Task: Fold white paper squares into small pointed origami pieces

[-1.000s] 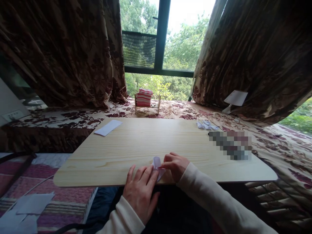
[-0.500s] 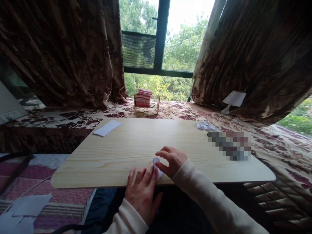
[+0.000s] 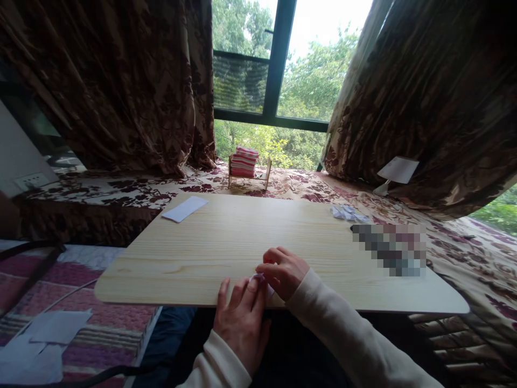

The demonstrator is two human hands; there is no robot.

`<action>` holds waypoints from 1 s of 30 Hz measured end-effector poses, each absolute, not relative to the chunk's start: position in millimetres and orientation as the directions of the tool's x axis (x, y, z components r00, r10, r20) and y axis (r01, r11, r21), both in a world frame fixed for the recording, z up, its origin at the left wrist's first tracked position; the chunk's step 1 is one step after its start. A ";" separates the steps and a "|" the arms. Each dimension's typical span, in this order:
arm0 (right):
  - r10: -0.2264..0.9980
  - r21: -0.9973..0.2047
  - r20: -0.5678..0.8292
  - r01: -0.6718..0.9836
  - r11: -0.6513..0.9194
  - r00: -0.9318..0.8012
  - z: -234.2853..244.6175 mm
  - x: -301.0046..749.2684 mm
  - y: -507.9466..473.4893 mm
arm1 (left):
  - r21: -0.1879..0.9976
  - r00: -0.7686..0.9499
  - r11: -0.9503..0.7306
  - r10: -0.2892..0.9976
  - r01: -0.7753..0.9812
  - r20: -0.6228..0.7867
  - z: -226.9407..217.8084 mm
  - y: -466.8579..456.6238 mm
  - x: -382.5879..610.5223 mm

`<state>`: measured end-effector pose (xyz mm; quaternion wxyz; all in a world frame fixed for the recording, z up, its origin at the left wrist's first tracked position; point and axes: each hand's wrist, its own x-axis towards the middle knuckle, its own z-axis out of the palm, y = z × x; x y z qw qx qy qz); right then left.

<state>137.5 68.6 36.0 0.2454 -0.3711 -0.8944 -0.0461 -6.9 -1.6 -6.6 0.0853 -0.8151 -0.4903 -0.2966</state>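
A small piece of folded white paper (image 3: pixel 270 291) is at the table's front edge, mostly covered by my hands. My left hand (image 3: pixel 241 318) lies over it, fingers stretched out and pressing it down on the table. At the paper's top end my right hand (image 3: pixel 286 270) is closed, thumb and forefinger pinching near the left fingertips. The exact shape of the fold is hidden under the fingers.
A white paper strip (image 3: pixel 184 209) lies at the table's (image 3: pixel 161 258) far left. Several folded paper pieces (image 3: pixel 349 213) sit at the far right, beside a blurred-out object (image 3: pixel 390 250). More paper sheets (image 3: pixel 60 327) rest on the bedding at left. Behind stand stacked striped cloths (image 3: pixel 244 161) and a lamp (image 3: pixel 398 170).
My right thumb and forefinger have closed together on the paper, whose raised curl is now pressed lower. My left hand stays on it. The whole view has shifted and tilted slightly.
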 end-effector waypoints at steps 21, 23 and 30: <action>0.705 -0.273 0.378 0.656 0.704 -0.600 24.5 142.3 74.9 | 0.076 0.364 -0.489 0.736 0.869 0.571 -6.0 -2.4 -6.7; 0.708 -0.280 0.361 0.654 0.703 -0.606 26.1 142.4 74.8 | 0.051 0.383 -0.503 0.717 0.863 0.583 -6.6 -2.0 -7.3; 0.710 -0.243 0.345 0.672 0.699 -0.614 28.3 140.6 76.0 | 0.041 0.382 -0.492 0.723 0.870 0.576 -6.8 -0.5 -6.2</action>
